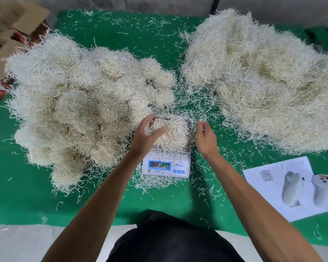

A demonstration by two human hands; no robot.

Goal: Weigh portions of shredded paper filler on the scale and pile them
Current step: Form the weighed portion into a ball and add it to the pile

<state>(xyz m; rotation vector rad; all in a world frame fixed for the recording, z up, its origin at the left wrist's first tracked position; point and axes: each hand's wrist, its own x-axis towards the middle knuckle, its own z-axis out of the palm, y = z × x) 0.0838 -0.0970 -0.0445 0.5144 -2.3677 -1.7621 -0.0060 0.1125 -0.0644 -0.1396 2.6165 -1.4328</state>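
In the head view, a small white scale (166, 163) sits at the centre of the frame on a green mat (36, 201) covering the bench. A portion of shredded paper filler (172, 133) rests on the scale's platform, spilling over its edges. The left hand (147, 136) reaches in from the lower left and grips the left side of that portion, its fingers (150, 120) curled over the far side of the clump and the thumb lying across the near side. The right hand (205, 137) hovers just to the right of the scale, its fingers (201, 125) drawn together at the tips, pinching a few thin strands. The scale's blue-framed display faces the bottom of the frame; its reading is too blurred to tell.

Filling the left half of the frame is a pile of rounded portions (80, 106), its edge touching the scale's left side. In the upper right lies a larger loose heap (263, 76). Loose strands are scattered over the mat between and around them. At the lower right lies a printed sheet (273, 201) and, on it, a white handheld controller (323, 188). Cardboard boxes (11, 25) stand in the upper left corner.
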